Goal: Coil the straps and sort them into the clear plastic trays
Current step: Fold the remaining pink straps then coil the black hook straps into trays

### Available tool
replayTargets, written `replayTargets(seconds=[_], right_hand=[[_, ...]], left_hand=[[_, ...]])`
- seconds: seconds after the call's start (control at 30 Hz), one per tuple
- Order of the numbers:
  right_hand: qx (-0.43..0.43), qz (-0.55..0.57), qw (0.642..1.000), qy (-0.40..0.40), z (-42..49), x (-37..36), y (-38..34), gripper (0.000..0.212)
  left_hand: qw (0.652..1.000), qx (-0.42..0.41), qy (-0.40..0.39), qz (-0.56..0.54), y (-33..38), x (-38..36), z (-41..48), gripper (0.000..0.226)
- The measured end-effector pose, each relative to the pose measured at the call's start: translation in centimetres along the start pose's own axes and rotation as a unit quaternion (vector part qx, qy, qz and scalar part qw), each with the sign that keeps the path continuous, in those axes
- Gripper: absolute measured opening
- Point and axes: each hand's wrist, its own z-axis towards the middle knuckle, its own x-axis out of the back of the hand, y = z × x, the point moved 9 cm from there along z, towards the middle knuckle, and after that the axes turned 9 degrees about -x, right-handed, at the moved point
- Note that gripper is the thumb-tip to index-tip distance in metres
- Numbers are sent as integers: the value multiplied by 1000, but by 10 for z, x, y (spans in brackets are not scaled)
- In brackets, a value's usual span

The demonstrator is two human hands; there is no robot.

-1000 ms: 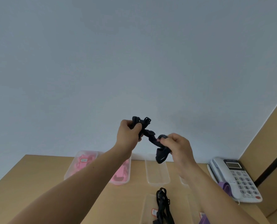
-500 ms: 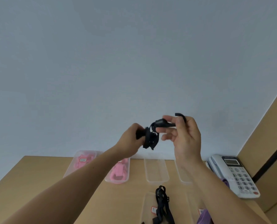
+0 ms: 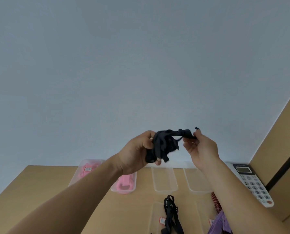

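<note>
Mid-coil — left hand [image 3: 137, 152] grips black strap [image 3: 164, 144] bundle, right hand [image 3: 201, 149] pinches its tail. Pink straps [image 3: 124, 183] trayed at desk [image 3: 39, 191] far edge — two empty trays [image 3: 164, 190], loose strap [image 3: 170, 211] near edge still to do.

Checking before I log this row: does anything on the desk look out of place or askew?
Yes: the loose black strap in the near clear tray lies uncoiled, its loop spilling over the far rim onto the table.
</note>
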Motion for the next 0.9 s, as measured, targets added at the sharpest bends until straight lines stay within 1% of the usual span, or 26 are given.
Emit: replayTargets(seconds=[0.03, 0.1, 0.17, 0.2, 0.27, 0.33, 0.4, 0.43, 0.47, 0.5, 0.53, 0.63, 0.7, 0.73, 0.8, 0.9], right_hand=[[-23, -15, 1000, 13, 4, 6, 6, 17], [-58, -80, 995, 13, 6, 11, 18, 17], [-59, -180, 982, 1, 7, 10, 27, 13], [-38, -244, 969, -2, 7, 8, 27, 17], [22, -348, 937, -11, 1, -1, 23, 41], [87, -362, 926, -64, -12, -19, 18, 60], [147, -351, 910, -163, -32, -43, 12, 68], [161, -348, 894, -230, -44, -56, 12, 67], [161, -341, 878, -293, -54, -68, 16, 62], [151, -332, 871, -327, -59, -73, 19, 55], [133, -320, 877, -332, -60, -74, 21, 49], [102, -295, 899, -307, -52, -61, 24, 36], [84, -311, 895, -308, -51, -55, 25, 29], [79, -339, 886, -307, -52, -54, 25, 25], [71, -424, 852, -299, -55, -55, 23, 19], [34, -522, 806, -276, -59, -56, 22, 11]], left_hand=[[999, -19, 11, -25, 7, 0, 2, 40], [997, -49, 30, -53, 18, -1, 6, 36], [996, -61, 45, -56, 25, -1, 10, 31], [996, -55, 51, -57, 26, 0, 11, 31], [996, -22, 55, -62, 23, 1, 13, 31], [997, 26, 43, -63, 16, -1, 12, 31], [995, 73, 31, -59, 7, -5, 10, 31], [993, 95, 28, -65, 2, -7, 9, 30], [990, 117, 26, -75, -3, -8, 8, 30], [987, 136, 19, -83, -7, -10, 6, 31], [984, 154, 5, -86, -10, -12, 5, 33], [972, 207, -74, -78, -14, -23, -6, 33], [961, 239, -135, -35, -16, -27, -17, 28], [954, 253, -163, 4, -18, -28, -24, 26], [937, 271, -200, 88, -24, -27, -34, 23], [918, 276, -197, 206, -34, -19, -38, 14]])
